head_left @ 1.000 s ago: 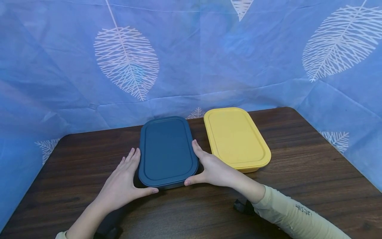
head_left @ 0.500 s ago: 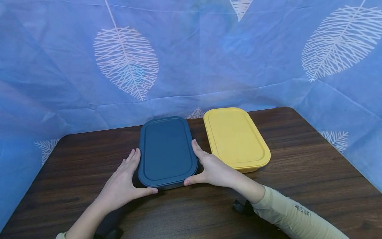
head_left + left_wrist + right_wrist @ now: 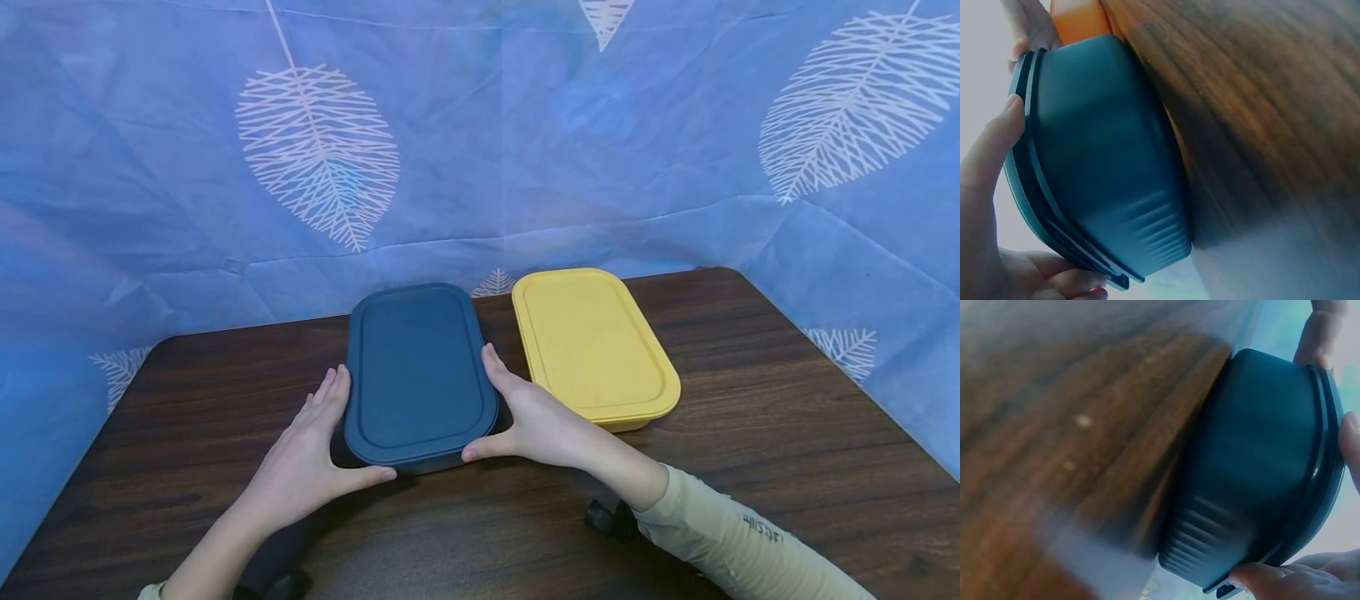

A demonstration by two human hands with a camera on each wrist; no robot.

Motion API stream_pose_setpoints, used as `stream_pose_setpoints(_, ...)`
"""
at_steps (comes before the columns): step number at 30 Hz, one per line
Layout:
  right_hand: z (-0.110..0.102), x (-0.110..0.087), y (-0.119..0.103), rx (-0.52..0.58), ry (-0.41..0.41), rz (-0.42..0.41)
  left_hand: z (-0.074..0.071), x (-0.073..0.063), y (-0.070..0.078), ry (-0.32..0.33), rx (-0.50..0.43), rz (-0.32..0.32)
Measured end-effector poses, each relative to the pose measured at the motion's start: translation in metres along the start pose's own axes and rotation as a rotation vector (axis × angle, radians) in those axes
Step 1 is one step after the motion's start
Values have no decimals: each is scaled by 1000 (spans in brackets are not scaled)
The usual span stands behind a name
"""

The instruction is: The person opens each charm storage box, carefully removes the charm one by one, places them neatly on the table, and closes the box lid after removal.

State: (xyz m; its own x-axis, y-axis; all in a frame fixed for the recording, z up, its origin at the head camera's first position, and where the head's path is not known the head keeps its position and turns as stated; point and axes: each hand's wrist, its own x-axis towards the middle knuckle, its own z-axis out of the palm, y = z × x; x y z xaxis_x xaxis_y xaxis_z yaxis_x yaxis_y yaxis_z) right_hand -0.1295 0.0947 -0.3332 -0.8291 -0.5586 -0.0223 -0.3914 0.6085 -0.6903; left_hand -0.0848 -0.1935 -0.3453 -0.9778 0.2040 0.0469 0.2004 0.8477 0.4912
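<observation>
A dark blue lidded food container is on the wooden table, a little left of centre. My left hand grips its near left corner, thumb along the front rim and fingers against the left side. The right hand mirrors this at the near right corner. In the left wrist view, the thumb presses the rim of the lid and curled fingers reach the rim's lower end. Ridges mark the container's side wall in the right wrist view. Its base shows a thin gap over the table along part of its edge.
A yellow lidded container stands just right of the blue one, close to my right hand and forearm. The dark wooden table ends at a back edge before a blue leaf-print cloth. A small black object shows below the right wrist.
The blue container's far end has risen slightly in the head view, and both hands have shifted up a little with it. The yellow container has stayed put.
</observation>
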Motion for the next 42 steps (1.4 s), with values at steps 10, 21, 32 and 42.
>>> stream_pose_setpoints(10,-4,-1,-12,41,19,-7,-8,-11,3,18,-38,-59)
stream_pose_setpoints(21,-5,5,-22,386,21,-101,-19,-24,-10,46,-111,-59)
stream_pose_setpoints(32,9,25,-32,945,-2,-43,-26,-39,-28,84,-143,-93)
stream_pose_setpoints(42,25,37,-48,1151,-62,12,-27,-47,-43,55,-125,-140)
